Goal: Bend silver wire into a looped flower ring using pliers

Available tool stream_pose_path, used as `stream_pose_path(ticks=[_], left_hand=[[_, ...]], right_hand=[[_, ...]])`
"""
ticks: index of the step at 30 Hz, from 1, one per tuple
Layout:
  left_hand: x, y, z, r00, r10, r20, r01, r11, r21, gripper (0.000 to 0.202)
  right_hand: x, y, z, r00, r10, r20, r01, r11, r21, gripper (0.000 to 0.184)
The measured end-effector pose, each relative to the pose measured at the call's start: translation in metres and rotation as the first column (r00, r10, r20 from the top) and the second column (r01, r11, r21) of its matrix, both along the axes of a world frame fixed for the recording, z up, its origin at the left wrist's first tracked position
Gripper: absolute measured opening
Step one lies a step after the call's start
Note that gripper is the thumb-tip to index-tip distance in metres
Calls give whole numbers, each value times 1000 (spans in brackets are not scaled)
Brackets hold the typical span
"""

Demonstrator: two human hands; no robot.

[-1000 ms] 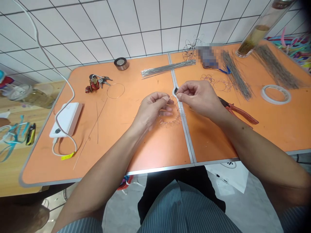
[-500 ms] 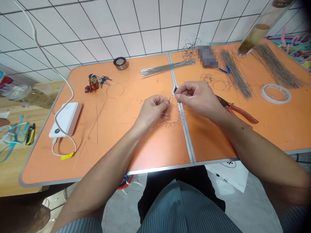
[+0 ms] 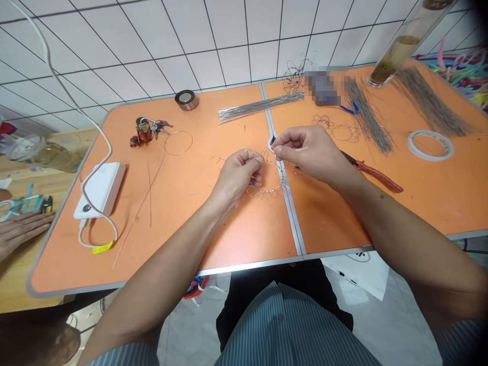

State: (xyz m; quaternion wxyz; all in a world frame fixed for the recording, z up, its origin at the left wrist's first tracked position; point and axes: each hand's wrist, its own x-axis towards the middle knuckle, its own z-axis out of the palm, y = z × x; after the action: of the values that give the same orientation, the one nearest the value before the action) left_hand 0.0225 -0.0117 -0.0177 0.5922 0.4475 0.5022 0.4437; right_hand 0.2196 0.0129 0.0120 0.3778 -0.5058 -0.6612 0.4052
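A ring of thin copper-coloured wire with small loops round its edge (image 3: pixel 269 192) is between my hands, over the metal seam of the orange table (image 3: pixel 244 239). My left hand (image 3: pixel 241 172) pinches the ring's left side between thumb and fingers. Slightly higher and to the right, my right hand (image 3: pixel 303 150) has thumb and forefinger pressed together at the ring's upper right; the thin wire there is hard to make out. Red-handled pliers (image 3: pixel 377 175) lie beside my right forearm, partly hidden by it.
Wire bundles (image 3: pixel 259 108) and looped wire pieces (image 3: pixel 345 132) lie toward the back. A tape roll (image 3: pixel 186 99), keys (image 3: pixel 154 127), a plain wire ring (image 3: pixel 179 143) and a white power bank (image 3: pixel 101 189) are left. A white tape ring (image 3: pixel 430 146) lies right. Another person's hand (image 3: pixel 25 231) rests far left.
Another person's hand has come into view at the far left. My right hand has shifted very slightly left; my left hand keeps its pinch on the wire ring. The view has moved a little.
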Motion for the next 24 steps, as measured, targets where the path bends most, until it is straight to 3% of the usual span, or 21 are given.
stream_pose_path(ticks=[6,11,17,24], left_hand=[[-1,-1,2,998,-25,57,27,999,-32,8],[-2,-3,4,998,-50,-46,51,998,24,6],[-5,-2,6,994,-46,-97,59,988,141,20],[-3,-2,4,999,-32,-33,36,990,133,19]], right_hand=[[1,1,-1,999,-17,48,16,1000,9,4],[3,3,-7,996,36,76,-38,999,23,3],[0,0,-5,990,108,88,-109,994,12,3],[-4,-2,-11,994,90,62,-92,995,30,3]])
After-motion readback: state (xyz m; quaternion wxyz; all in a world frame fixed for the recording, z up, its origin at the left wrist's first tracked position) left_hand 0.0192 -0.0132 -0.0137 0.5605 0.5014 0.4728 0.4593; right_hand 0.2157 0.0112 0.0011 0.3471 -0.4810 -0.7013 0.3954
